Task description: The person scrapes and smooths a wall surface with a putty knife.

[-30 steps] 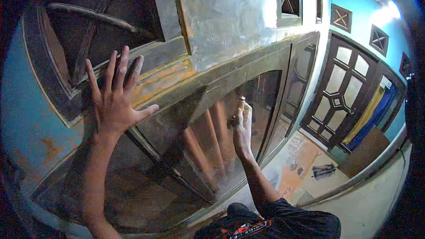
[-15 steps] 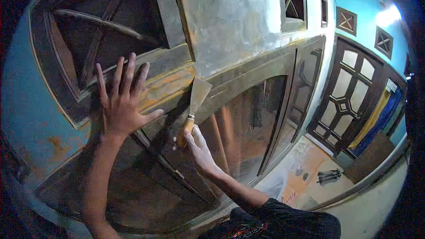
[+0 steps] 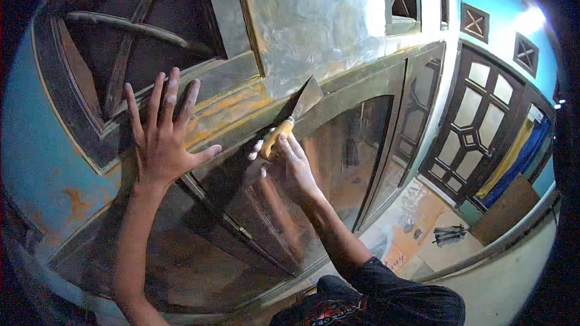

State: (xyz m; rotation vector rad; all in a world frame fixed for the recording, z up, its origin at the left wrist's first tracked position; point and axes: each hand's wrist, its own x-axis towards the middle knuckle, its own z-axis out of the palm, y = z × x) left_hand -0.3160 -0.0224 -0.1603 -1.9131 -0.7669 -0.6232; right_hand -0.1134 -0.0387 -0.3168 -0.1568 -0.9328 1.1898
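Scraper (image 3: pixel 286 127), gripped by the right hand (image 3: pixel 295 164), has moved rightward, the left hand (image 3: pixel 162 148) spread wide.

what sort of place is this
Likely a house's porch or passage: there is a dark panelled door, an arched glass pane, and a patchy grey wall near the scraper.

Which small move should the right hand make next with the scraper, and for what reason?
Probably the right hand should ease the scraper blade flat onto the seam between the grey wall and the wooden beam: the blade already overlaps that seam in view, though contact is unclear, and the left hand is spread well aside.
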